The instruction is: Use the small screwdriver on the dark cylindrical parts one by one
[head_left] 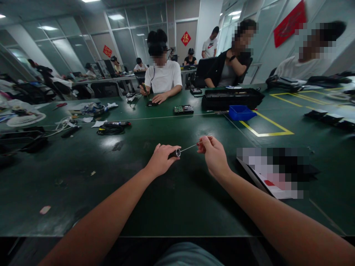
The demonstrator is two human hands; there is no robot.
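Note:
Above the green table, my left hand is closed around a small dark cylinder with a silver ring at its end, which faces right. Opposite it, my right hand pinches a thin metal rod, like a slim screwdriver shaft. The rod slants down to the left, and its far tip meets the cylinder's ringed end. Whether the tip sits inside the ring or only touches it, I cannot tell. My right fingers cover the rod's other end.
Right of my right arm lies a blurred-out white and black item. Farther back stand a blue bin, a black tray and a circuit-board device. Coiled black cable lies left. A person works across the table.

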